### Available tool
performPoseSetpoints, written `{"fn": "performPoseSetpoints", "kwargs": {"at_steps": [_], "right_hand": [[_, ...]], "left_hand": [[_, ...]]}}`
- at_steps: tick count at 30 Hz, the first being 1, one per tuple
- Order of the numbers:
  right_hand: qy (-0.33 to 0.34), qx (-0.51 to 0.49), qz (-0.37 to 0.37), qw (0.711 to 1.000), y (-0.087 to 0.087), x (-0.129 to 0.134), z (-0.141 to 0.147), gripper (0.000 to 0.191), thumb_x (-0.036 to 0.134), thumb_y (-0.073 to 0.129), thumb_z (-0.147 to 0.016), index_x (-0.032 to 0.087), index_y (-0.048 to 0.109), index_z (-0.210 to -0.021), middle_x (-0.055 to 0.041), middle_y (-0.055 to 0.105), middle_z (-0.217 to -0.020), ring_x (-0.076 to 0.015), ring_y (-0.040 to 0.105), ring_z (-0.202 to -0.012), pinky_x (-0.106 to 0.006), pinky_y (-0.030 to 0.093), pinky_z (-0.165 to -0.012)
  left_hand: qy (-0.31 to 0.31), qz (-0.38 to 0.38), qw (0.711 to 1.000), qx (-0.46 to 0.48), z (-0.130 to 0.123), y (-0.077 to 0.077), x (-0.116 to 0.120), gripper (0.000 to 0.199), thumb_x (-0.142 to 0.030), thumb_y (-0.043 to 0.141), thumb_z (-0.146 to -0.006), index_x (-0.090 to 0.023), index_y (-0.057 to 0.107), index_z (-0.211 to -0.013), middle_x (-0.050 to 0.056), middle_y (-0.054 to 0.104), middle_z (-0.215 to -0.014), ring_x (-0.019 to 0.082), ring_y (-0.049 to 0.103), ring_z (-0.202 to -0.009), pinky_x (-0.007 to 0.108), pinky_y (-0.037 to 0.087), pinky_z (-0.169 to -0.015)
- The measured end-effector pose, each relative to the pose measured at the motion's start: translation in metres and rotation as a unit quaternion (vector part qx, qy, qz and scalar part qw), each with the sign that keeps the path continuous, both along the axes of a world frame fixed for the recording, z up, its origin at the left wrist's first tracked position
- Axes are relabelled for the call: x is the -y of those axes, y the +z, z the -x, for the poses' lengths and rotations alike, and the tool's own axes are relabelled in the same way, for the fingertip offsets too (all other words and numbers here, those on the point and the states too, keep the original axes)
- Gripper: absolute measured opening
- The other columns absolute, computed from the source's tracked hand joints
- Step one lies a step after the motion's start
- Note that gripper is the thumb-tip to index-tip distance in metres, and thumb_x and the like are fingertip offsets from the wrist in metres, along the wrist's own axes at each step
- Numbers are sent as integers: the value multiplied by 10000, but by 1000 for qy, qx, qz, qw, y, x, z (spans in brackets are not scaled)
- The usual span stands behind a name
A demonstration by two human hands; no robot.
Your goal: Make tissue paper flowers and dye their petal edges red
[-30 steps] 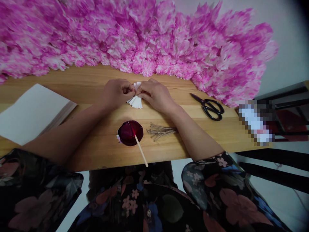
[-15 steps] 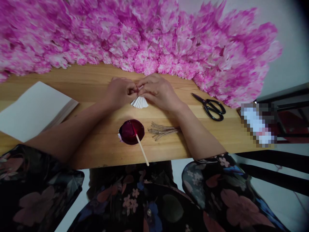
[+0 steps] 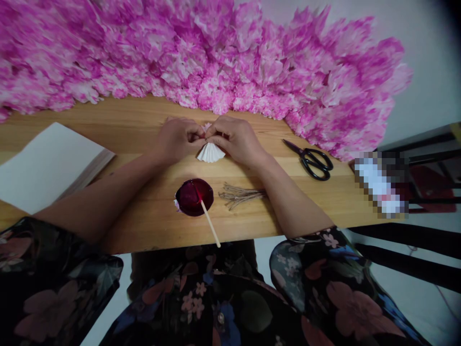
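Note:
My left hand (image 3: pixel 182 138) and my right hand (image 3: pixel 236 139) meet over the far middle of the table, both pinching a pleated white paper fan (image 3: pixel 211 153). Its white folds spread out toward me below my fingers. A bit of its pink far end shows between the fingertips, while the pinched middle is hidden. Nearer to me stands a small bowl of dark red liquid (image 3: pixel 189 192), with a light wooden stick (image 3: pixel 211 224) leaning out over its rim. Right of the bowl lies a bundle of thin twig-like stems (image 3: pixel 241 194), partly behind my right forearm.
Black-handled scissors (image 3: pixel 311 159) lie to the right. A stack of white paper sheets (image 3: pixel 50 163) is at the left, partly under my left forearm. Pink and white paper flowers (image 3: pixel 216 62) line the back of the wooden table (image 3: pixel 151 233). A blurred-out object (image 3: pixel 382 185) sits at the right edge.
The near pleats of the paper fan have spread a little wider, and more of its pink far end shows. Both hands keep their pinch; the view has shifted slightly.

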State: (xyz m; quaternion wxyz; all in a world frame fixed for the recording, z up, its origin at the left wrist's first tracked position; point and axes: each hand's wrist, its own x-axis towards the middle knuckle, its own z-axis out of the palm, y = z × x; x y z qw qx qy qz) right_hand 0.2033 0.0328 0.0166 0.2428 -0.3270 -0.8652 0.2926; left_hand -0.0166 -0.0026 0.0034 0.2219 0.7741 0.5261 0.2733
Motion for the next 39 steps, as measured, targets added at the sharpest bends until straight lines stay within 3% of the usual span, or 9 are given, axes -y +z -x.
{"fn": "performPoseSetpoints", "kwargs": {"at_steps": [7, 11, 14, 20, 26, 31, 39], "right_hand": [[14, -10, 8, 1000, -3, -8, -10, 127, 337, 706, -1047, 266, 798, -993, -50, 806, -1087, -249, 706, -1060, -438, 540, -1034], [55, -42, -8, 998, -2, -10, -10, 194, 439, 725, -1052, 284, 790, -956, -78, 827, -1195, -267, 701, -1179, -466, 517, -1120], [74, -43, -20, 996, -1, -8, -8, 173, 405, 716, -1056, 283, 778, -950, -64, 821, -1192, -268, 707, -1197, -474, 505, -1137], [8, 3, 7, 1000, -2, -1, -1, 93, 263, 703, -1041, 258, 775, -984, -60, 783, -1097, -250, 695, -1087, -415, 536, -993], [-1, -13, 4, 1000, 0, 2, 1, 109, 237, 679, -1030, 252, 764, -965, -44, 783, -1021, -227, 686, -974, -391, 531, -946], [-45, -45, 20, 998, -5, 5, 5, 114, 239, 723, -996, 245, 736, -1108, -8, 755, -947, -193, 658, -866, -346, 518, -839], [-88, -29, 38, 995, -7, 7, 7, 84, 263, 726, -988, 215, 794, -996, -41, 796, -927, -202, 662, -845, -359, 530, -829]], "left_hand": [[9, 17, 1000, -9, 0, -1, -4, 196, -366, 714, -892, -229, 700, -753, 4, 557, -658, 207, 578, -759, 356, 370, -743], [13, 16, 1000, -12, 0, 0, -4, 161, -343, 711, -880, -239, 707, -757, 3, 533, -634, 213, 569, -752, 370, 400, -781], [14, 8, 1000, -19, -1, 0, -4, 186, -302, 701, -878, -236, 648, -712, -3, 494, -615, 206, 546, -735, 379, 396, -801], [-3, 5, 1000, -17, -1, 0, -4, 300, -310, 698, -898, -232, 530, -662, 5, 519, -642, 200, 525, -740, 388, 342, -756], [13, 5, 1000, 1, -3, 4, 1, 218, -283, 728, -893, -214, 624, -714, -17, 544, -669, 151, 458, -692, 364, 296, -698], [26, 15, 1000, 9, -5, 7, 4, 112, -244, 745, -895, -195, 718, -798, -25, 610, -722, 126, 455, -672, 344, 331, -708], [33, 4, 999, 13, -2, -1, 2, 134, -318, 695, -905, -217, 748, -835, -3, 681, -788, 137, 507, -711, 355, 381, -735]]}}
